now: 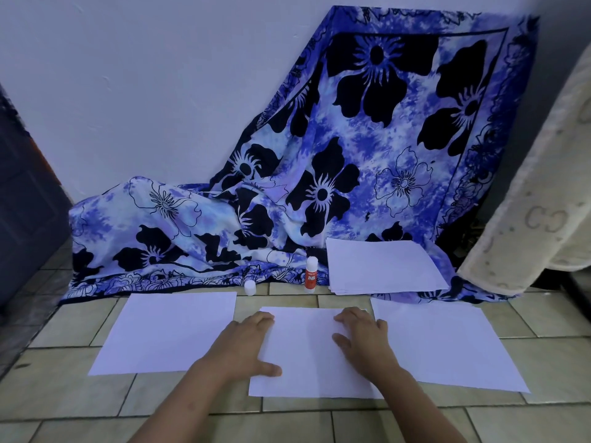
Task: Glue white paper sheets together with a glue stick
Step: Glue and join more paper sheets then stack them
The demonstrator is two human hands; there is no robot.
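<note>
We press the middle sheet [307, 356], lying on the floor [287, 420], with left hand [252, 343] and right hand [361, 337] flat, fingers uncurled, and should smooth outward evenly.

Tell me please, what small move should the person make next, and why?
Probably lift the right hand and reach for the upright red-and-white glue stick, while the left hand holds the middle white paper sheet flat. Both hands rest flat on that sheet and hold nothing; the glue stick stands just beyond it, its small white cap apparently off beside it.
</note>
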